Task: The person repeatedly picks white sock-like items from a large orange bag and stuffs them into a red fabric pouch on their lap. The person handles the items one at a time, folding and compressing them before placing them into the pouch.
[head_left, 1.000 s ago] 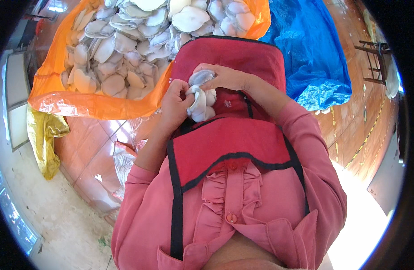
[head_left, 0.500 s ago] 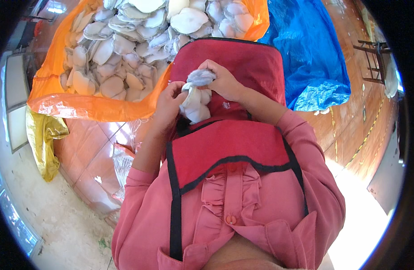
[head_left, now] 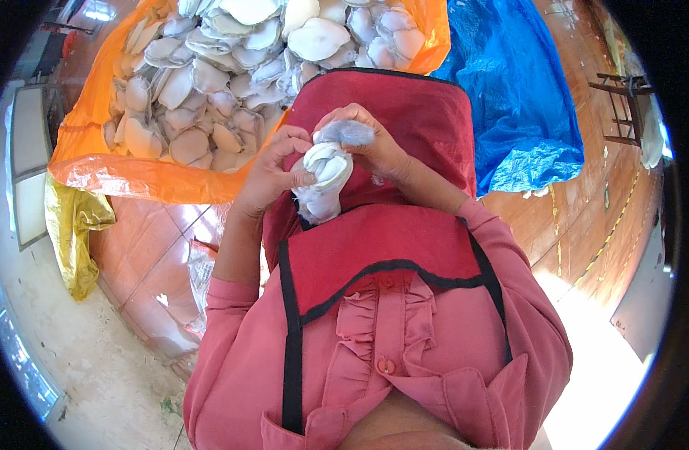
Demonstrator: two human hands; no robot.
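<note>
We are gripping a white oyster mushroom cluster [head_left: 323,178] with left hand [head_left: 273,166] and right hand [head_left: 371,146], fingers closed. We are sitting over a red apron [head_left: 389,247]

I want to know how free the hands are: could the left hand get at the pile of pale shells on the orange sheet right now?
Probably not at once: the left hand grips the white bundle together with the right hand. The pile of pale shells lies open just beyond.

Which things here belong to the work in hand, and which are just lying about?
In use: white cloth bundle, held by left hand and right hand; pile of white pieces on orange sheet.
Lying about: blue tarp; yellow bag.
</note>
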